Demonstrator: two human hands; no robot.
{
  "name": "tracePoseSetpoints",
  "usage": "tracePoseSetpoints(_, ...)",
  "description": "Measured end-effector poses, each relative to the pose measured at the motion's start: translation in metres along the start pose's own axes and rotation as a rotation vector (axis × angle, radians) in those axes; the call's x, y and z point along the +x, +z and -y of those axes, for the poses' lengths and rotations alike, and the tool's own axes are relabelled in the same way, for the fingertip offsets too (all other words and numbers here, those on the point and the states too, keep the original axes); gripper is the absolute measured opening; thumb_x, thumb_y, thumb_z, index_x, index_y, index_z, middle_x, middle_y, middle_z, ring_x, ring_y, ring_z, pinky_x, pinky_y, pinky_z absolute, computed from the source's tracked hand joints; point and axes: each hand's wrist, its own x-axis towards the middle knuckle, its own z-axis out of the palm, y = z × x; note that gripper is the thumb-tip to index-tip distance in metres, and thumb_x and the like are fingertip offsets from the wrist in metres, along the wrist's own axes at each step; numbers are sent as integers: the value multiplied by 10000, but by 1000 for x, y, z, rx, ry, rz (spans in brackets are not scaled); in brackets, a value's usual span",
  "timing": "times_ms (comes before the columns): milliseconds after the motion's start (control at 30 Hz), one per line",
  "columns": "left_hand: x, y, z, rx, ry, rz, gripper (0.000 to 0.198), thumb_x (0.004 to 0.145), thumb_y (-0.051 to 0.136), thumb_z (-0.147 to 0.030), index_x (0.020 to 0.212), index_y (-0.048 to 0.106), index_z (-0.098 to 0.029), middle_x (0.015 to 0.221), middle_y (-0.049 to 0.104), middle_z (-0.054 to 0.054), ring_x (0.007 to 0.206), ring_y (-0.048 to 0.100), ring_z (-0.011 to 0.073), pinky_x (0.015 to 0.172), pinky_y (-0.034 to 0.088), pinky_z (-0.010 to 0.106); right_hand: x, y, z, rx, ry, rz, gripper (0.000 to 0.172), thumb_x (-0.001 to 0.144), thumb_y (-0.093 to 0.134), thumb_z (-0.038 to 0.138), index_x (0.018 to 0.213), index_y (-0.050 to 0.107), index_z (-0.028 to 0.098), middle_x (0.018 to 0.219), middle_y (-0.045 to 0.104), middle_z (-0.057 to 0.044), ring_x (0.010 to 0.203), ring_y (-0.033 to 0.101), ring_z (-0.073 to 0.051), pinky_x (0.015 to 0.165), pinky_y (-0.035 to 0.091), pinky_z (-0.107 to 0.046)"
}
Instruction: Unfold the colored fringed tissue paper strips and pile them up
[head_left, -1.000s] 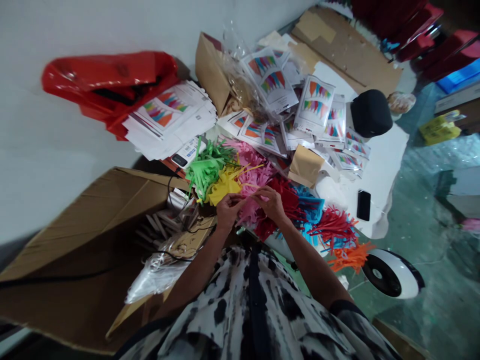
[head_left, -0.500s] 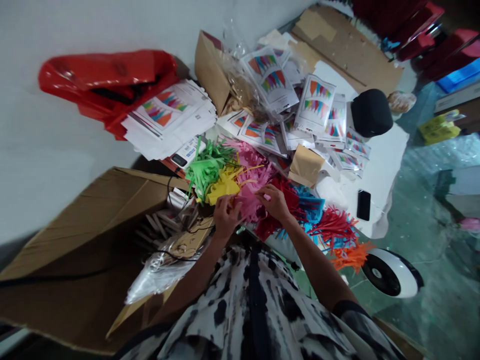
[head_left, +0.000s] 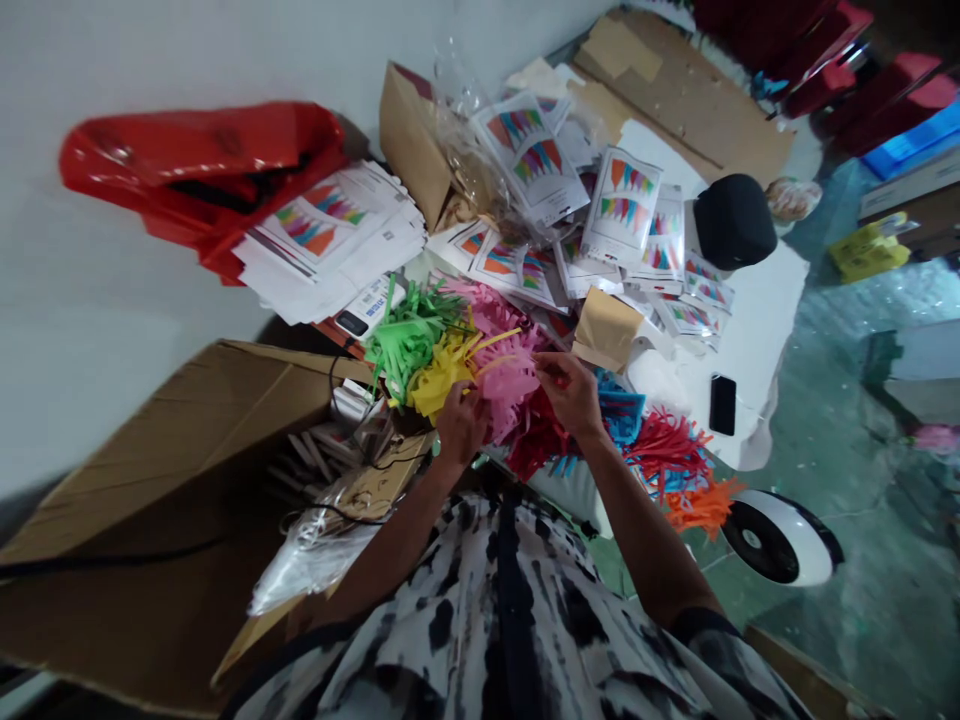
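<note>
In the near middle of the cluttered worktop, the left hand (head_left: 459, 425) and the right hand (head_left: 574, 392) hold one pink fringed paper piece (head_left: 508, 388) between them. The left fingers are curled shut on its near left edge and the right thumb and forefinger are pinched narrow on its right edge. Gripped at opposite sides like this, the piece seems to stay spread and lifted clear of the heaps below, so its strips do not tangle with them.

The cut paper lies grouped by colour in a band running left to right, which keeps like with like. Seven clumps can be told apart: green heap (head_left: 405, 340), yellow heap (head_left: 442, 372), pink heap (head_left: 491, 308), dark red heap (head_left: 536, 442), blue heap (head_left: 621, 414), light red heap (head_left: 664, 450) and orange heap (head_left: 701, 505).

Farther off lie many printed packets (head_left: 622, 205), too overlapped to count. One stack of printed sheets (head_left: 330, 235) rests against one red plastic bag (head_left: 202, 170). One open cardboard box (head_left: 150, 470) sits near left, and one black phone (head_left: 722, 404) lies to the right
</note>
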Motion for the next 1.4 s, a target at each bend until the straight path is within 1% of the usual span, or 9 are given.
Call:
tracePoseSetpoints(267,8,-1,5,76,22,46,193,992,589,-340,1066,709,-209,1265,651,114,1113,650,259,923,531,352,15,-30,-10,388,132,-316,300,746,853,371,1000,772,235,1019,771,-32,934,710,-185,860,602,-331)
tracePoseSetpoints(433,8,3,9,128,32,45,212,983,594,-376,1029,706,-203,1230,673,136,1144,645,287,962,528,382,23,-97,4,520,47,-501,343,738,871,288,1064,764,281,987,741,13,857,690,-145,792,595,-311)
tracePoseSetpoints(600,4,-12,2,102,-31,53,277,927,650,-406,1106,677,-196,1250,650,155,1145,653,310,926,548,391,-2,-165,42,507,-79,-608,365,774,862,245,1114,765,337,1061,726,8,983,705,-191,864,597,-384)
tracePoseSetpoints(700,7,-39,-16,5,-35,-86,384,927,645,-414,1233,627,-182,1255,627,173,1181,632,323,961,542,426,-32,-176,59,405,-135,-585,356,800,851,237,1133,775,337,1026,723,-11,906,697,-189,849,593,-392)
tracePoseSetpoints(833,23,-78,-78,-185,278,-205,558,898,705,-427,1380,559,-187,1336,605,178,1323,546,344,1104,472,498,-70,-163,71,192,-70,-421,296,865,810,275,1149,763,343,947,694,2,833,665,-176,822,600,-388)
tracePoseSetpoints(1000,48,-84,-183,-278,777,285,611,875,706,-370,1461,566,-268,1489,578,92,1490,420,341,1241,327,560,-104,-153,83,-22,-36,-196,290,965,704,318,1252,727,352,1118,693,-38,948,669,-203,867,606,-410)
tracePoseSetpoints(1100,52,-63,-214,-299,903,478,415,854,668,-278,1266,716,-269,1406,662,58,1474,453,330,1258,274,590,-125,-162,86,-46,-38,-130,309,991,668,312,1294,712,357,1167,695,-47,997,672,-214,920,604,-439)
tracePoseSetpoints(1233,39,-36,-220,-334,833,659,244,821,621,-184,980,798,-235,1057,792,37,1128,698,263,1145,437,486,-154,-172,69,-40,29,-119,441,975,698,333,1409,631,361,1319,676,-57,1129,670,-231,1016,576,-457)
tracePoseSetpoints(1400,11,-18,-222,-369,535,727,282,823,625,-196,1033,813,-211,937,805,44,829,715,207,780,531,290,-178,-165,23,-40,142,-196,466,957,683,351,1415,615,294,1403,654,-87,1221,661,-258,1064,540,-450)
